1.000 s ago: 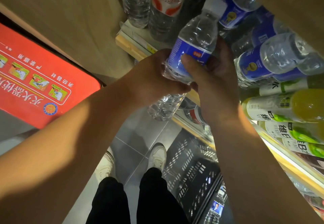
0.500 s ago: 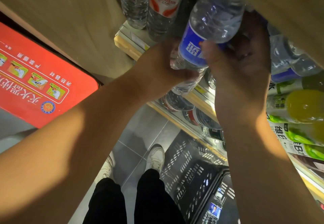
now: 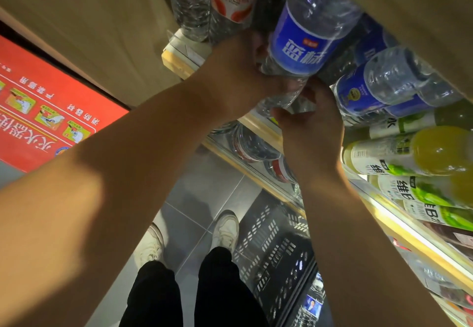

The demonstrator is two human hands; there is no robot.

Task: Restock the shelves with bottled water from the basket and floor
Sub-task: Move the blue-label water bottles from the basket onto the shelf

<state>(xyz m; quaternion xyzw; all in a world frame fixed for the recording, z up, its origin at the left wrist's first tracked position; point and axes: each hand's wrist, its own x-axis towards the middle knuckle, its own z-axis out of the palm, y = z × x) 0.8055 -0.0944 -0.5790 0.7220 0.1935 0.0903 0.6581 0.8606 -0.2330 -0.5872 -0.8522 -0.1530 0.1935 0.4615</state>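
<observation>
Two big things fill the view: the light wooden shelving unit (image 3: 179, 62) on the right and a red poster with white lettering (image 3: 51, 111) off to the left. Down on the grey tiled floor (image 3: 204, 198), right by the white sneakers (image 3: 225, 229), sits the black slotted plastic basket (image 3: 276, 249). A small blue-label bottle (image 3: 312, 306) shows just past its rim, in it or beside it, can't tell. So I'd say the restock isn't finished.

Up on the shelf there's already a bunch of clear blue-label water bottles (image 3: 371, 91), red-label bottles (image 3: 230, 1) to their left, and yellow-green drink bottles (image 3: 422, 152) further right.

The one in play is a clear plastic water bottle with a blue wrap label (image 3: 304, 42). Its top end is going into the gap between the red and blue groups, and its base is out near the shelf's front edge. The left hand (image 3: 240, 75) has its fingers wrapped round the lower half, gripping it. The right hand (image 3: 314, 132) is tucked under the base with fingertips up against it, and whether it's pushing or pinching I can't tell.

My read is that this bottle is mostly in and needs a last shove, then it's back down for more.
</observation>
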